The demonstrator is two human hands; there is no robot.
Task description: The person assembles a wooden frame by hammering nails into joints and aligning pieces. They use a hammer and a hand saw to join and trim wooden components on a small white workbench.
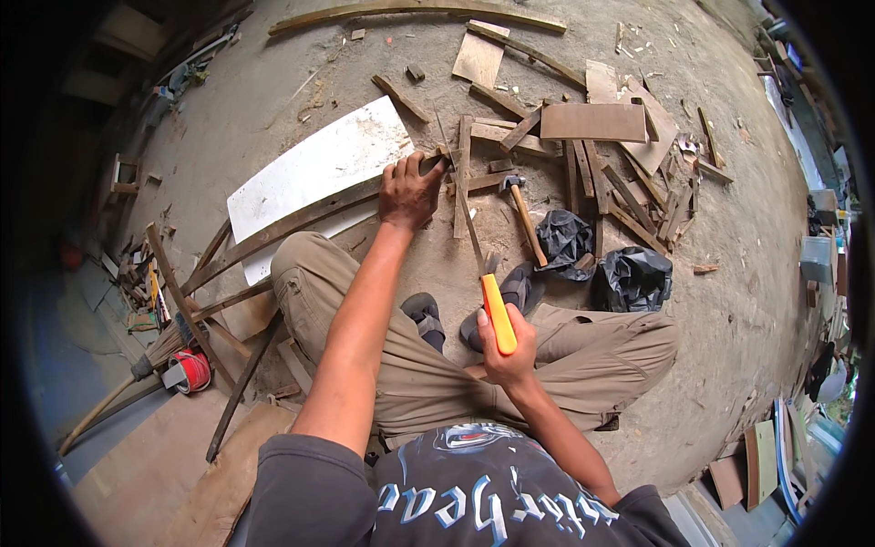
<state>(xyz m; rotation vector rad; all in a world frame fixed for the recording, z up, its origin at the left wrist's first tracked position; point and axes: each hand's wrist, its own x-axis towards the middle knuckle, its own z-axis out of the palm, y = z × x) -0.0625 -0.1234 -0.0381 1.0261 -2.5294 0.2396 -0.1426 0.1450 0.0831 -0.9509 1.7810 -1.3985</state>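
Note:
My right hand is wrapped round the yellow and orange handle of a handsaw, its narrow blade pointing away from me. A long wooden batten slants up from the left, and my left hand is closed over its far end. The blade passes close beside that end, just right of my left fingers; whether its teeth touch the wood I cannot tell. Partly behind the batten lies a dusty white panel. On the floor right of the saw rests a claw hammer with a wooden handle.
Two black plastic bags sit by my right knee. Beyond them is a pile of loose boards and wood scraps. At my left are a red reel, a broom and more battens. A long beam lies across the far floor.

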